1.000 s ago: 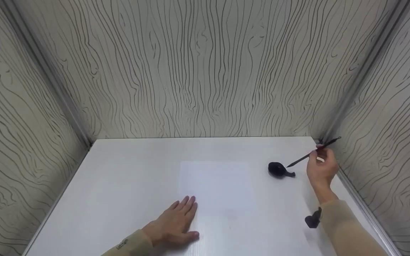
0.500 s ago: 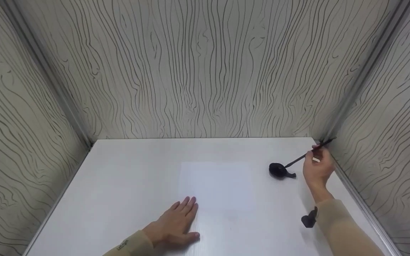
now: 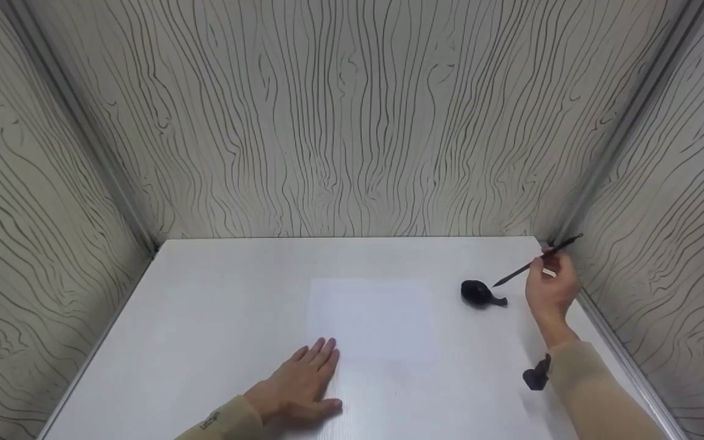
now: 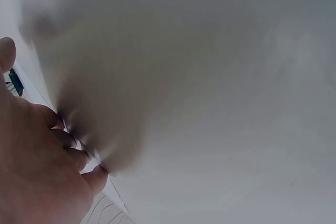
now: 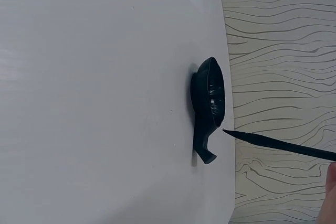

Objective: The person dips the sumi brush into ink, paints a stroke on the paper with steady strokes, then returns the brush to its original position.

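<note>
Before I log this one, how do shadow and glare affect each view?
Head view: the white rectangular paper sheet nearly blends into the white tabletop, with faint glare beside the bare left hand; left wrist: soft dark shadows lie by that hand's fingertips; right wrist: highlights glint inside the glossy black bowl with a short handle.

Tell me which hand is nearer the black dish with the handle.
Right. The right hand is close by the black dish, to its right, a brush in its grip. The left hand lies flat, farther off to the dish's left, at a corner of the paper.
</note>
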`<action>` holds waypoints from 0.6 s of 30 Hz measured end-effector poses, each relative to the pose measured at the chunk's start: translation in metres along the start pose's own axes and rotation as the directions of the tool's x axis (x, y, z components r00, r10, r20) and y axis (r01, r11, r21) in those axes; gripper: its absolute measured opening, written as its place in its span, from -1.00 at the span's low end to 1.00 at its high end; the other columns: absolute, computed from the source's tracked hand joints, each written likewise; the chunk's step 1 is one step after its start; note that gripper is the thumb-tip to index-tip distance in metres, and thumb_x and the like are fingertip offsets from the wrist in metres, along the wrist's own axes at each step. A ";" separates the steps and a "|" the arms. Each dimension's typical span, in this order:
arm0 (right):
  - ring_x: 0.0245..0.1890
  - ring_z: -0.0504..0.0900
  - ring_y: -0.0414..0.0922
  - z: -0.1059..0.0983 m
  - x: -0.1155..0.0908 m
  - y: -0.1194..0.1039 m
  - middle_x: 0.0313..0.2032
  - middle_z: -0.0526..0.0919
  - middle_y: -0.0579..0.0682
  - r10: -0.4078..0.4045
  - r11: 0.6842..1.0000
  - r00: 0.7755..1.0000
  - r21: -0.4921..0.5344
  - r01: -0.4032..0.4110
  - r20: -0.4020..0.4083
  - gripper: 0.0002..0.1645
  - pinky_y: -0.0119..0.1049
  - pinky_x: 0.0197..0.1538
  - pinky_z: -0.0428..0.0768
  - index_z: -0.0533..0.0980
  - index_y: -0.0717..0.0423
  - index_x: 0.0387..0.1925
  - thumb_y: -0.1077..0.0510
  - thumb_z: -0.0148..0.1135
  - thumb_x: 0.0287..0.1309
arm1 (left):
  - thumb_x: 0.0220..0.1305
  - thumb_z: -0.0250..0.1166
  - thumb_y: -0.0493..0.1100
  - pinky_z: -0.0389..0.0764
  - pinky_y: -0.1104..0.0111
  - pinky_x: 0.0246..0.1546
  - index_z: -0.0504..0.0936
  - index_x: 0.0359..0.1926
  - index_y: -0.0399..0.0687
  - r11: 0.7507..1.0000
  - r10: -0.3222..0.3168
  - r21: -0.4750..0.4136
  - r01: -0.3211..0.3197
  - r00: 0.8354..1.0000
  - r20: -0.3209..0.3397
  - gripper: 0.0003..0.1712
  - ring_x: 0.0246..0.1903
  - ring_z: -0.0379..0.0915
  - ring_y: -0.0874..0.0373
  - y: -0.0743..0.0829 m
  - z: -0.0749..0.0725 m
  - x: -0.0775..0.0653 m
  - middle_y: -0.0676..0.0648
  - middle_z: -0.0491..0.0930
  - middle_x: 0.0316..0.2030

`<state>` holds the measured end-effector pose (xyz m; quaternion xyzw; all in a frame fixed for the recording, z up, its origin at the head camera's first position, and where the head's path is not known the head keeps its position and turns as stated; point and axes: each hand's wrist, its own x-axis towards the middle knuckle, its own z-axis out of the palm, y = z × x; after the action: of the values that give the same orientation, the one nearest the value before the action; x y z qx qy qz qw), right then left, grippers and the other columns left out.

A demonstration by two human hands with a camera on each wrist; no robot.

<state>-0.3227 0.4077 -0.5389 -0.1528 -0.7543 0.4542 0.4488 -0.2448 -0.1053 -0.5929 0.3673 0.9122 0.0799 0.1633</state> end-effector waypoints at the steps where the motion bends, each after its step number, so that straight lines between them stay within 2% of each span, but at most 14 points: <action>1: -0.14 0.55 -0.64 0.000 0.001 -0.001 -0.04 0.75 0.12 0.000 1.000 1.000 0.000 0.000 -0.003 -0.69 -0.80 -0.10 0.49 0.61 0.38 0.20 0.34 0.19 0.55 | 0.56 -0.11 0.62 0.06 -0.10 0.85 0.01 0.83 -0.17 1.000 0.001 -0.001 -0.001 1.000 0.000 0.22 0.86 -0.15 -0.19 0.000 0.000 0.000 -0.19 -0.10 0.86; 5: -0.14 0.56 -0.63 -0.001 0.002 -0.004 -0.05 0.74 0.09 -0.009 1.000 1.000 0.021 0.010 -0.014 -0.69 -0.79 -0.10 0.52 0.62 0.39 0.19 0.34 0.20 0.54 | 0.56 -0.10 0.61 0.08 -0.16 0.83 0.02 0.82 -0.22 1.000 0.016 -0.007 -0.016 1.000 -0.007 0.24 0.85 -0.14 -0.24 -0.002 0.000 0.003 -0.25 -0.09 0.85; 11: -0.12 0.68 -0.42 0.004 -0.001 -0.004 -0.05 0.75 0.06 -0.006 1.000 1.000 0.020 0.007 -0.023 -0.68 -0.78 -0.12 0.52 0.63 0.39 0.19 0.32 0.23 0.53 | 0.54 -0.09 0.61 0.10 -0.18 0.83 0.01 0.82 -0.22 1.000 0.019 -0.008 -0.019 1.000 -0.001 0.25 0.85 -0.13 -0.25 -0.002 -0.001 0.005 -0.26 -0.08 0.85; 18: -0.18 0.59 -0.60 0.009 -0.005 0.002 -0.05 0.75 0.07 0.007 0.999 1.000 0.032 -0.006 -0.028 -0.69 -0.79 -0.15 0.53 0.63 0.40 0.18 0.35 0.24 0.52 | 0.53 -0.10 0.62 0.07 -0.16 0.84 0.01 0.83 -0.19 1.000 0.012 -0.013 -0.012 1.000 0.004 0.25 0.86 -0.15 -0.21 -0.002 0.000 0.004 -0.21 -0.09 0.86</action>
<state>-0.3278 0.4005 -0.5455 -0.1542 -0.7402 0.4654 0.4602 -0.2490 -0.1041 -0.5948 0.3718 0.9091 0.0858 0.1672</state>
